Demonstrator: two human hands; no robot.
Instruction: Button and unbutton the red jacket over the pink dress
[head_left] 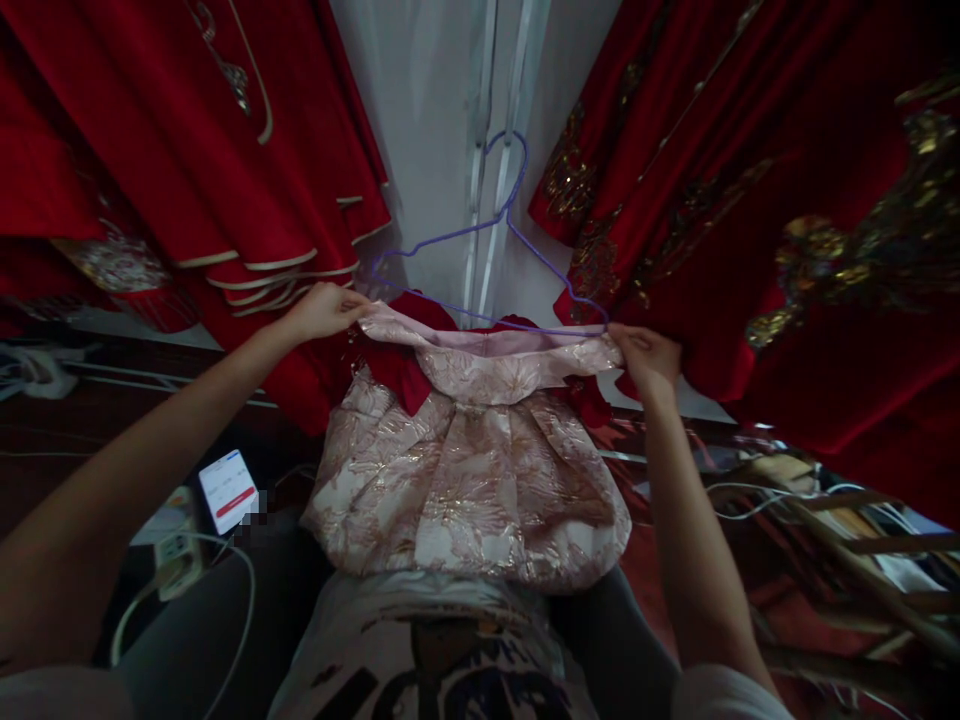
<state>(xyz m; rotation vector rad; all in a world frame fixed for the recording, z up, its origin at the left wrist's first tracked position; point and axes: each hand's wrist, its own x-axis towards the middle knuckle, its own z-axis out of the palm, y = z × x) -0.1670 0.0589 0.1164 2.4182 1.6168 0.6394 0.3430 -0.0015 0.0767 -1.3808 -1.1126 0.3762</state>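
Pale pink and gold brocade garment (480, 480), in front of the seated person's body, its full lower part at the lap. Its long axis runs fore and aft, nearly in line with the person's midline: the open upper edge points away, toward the wall (431, 120), and the rounded, gathered end points back toward the person. The upper edge lies crosswise, dipping at its middle, with its right end slightly lower in view than its left; a plain pink lining shows along it. Red cloth (405, 378) emerges on both sides below this edge.

The left hand (326, 312) pinches the left end of the edge between thumb and fingers; the right hand (649, 358) grips the right end. Whether the right hand also grips the hanger cannot be told.

The purple hanger (508, 208) has its hook upward and its lower bar along the upper edge, the right corner meeting the cloth just beside the right hand. Behind it, pale metal rails (474, 240) run upward.

Farther out, red garments with trim hang at left (292, 170) and right (697, 290). Near the left forearm lie a lit phone (227, 490) and a power strip (178, 562).
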